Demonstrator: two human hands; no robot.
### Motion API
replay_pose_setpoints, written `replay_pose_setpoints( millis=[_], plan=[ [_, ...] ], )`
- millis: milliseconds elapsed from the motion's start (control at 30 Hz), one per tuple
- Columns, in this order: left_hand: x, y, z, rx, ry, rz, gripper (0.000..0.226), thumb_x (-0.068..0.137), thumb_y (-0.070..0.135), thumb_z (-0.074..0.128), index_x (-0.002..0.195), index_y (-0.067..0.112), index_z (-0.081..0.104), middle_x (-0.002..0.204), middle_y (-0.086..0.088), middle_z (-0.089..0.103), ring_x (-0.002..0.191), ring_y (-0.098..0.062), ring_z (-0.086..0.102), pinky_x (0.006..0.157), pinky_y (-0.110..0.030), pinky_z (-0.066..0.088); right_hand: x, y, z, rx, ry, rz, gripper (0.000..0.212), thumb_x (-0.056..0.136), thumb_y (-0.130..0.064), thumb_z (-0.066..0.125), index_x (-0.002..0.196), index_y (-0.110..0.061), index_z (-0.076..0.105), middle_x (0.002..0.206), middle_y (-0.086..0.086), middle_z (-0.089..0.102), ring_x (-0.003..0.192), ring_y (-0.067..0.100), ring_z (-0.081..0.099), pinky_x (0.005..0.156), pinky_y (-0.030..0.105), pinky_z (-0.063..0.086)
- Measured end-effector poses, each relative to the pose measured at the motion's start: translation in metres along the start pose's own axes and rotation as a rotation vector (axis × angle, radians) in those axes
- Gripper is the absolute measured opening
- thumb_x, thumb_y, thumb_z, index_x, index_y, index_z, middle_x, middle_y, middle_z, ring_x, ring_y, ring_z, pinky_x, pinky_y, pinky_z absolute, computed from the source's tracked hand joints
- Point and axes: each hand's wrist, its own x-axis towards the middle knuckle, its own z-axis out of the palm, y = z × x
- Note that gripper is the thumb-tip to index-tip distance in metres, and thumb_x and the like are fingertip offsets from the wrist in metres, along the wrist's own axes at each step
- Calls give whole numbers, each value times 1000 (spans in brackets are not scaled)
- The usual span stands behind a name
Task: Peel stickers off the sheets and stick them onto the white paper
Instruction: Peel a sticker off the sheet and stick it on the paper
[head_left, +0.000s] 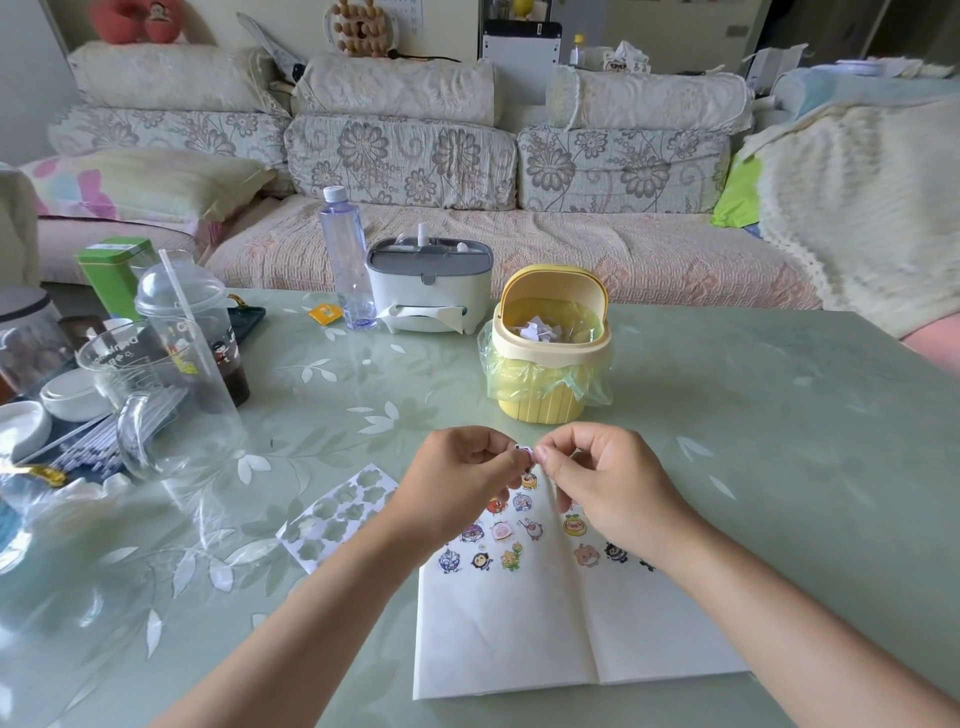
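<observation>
A small sticker (523, 453) is pinched between my left hand (457, 480) and my right hand (605, 480), just above the far edge of the white paper (519, 634). The paper lies unfolded on the table with a crease down its middle. Several cartoon stickers (503, 530) sit on its far half. A used sticker sheet (335, 514) with empty flower-shaped cut-outs lies flat to the left of the paper, partly under my left forearm.
A yellow mini bin (545, 364) with a plastic liner and paper scraps stands just beyond my hands. A tissue box (428, 286) and water bottle (348, 260) stand further back. Glass jug (156, 400), lidded cup (192, 322) and dishes crowd the left side.
</observation>
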Motion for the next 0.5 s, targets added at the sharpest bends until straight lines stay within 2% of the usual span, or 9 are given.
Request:
replay_pose_setpoints(
  millis=[67,167,300,400,500],
  plan=[
    [-1,1,1,-11,4,2,18,90,23,68,75,13,69,66,3,70,57,-10,59,49,-17,42,0,1,2,-33,24,-11,18,94,-27,64,78,-27,71,55,0,61,52,10,57,55,22,45],
    [-2,1,2,2,9,11,18,90,23,68,74,14,69,64,5,69,56,-10,57,46,-17,39,-1,4,5,-96,55,-54,19,94,-24,64,75,-27,69,53,-2,58,50,11,51,54,26,46],
    [-1,-2,4,12,16,21,19,88,23,69,70,17,69,66,1,71,59,-14,59,49,-22,41,-1,2,6,-248,97,-175,22,91,-18,65,70,-25,65,62,-20,56,50,8,44,53,27,40],
    [-1,-3,4,28,14,25,19,88,23,70,70,18,68,66,2,71,59,-14,59,50,-24,42,0,4,6,-297,125,-227,20,89,-19,66,71,-25,65,69,-17,59,53,12,49,56,32,45],
    [0,-1,4,41,33,26,18,88,24,70,71,19,68,69,1,73,60,-14,62,49,-20,42,-2,5,6,-253,125,-173,19,90,-19,65,72,-24,68,58,-13,55,48,8,42,51,24,39]
  ],
)
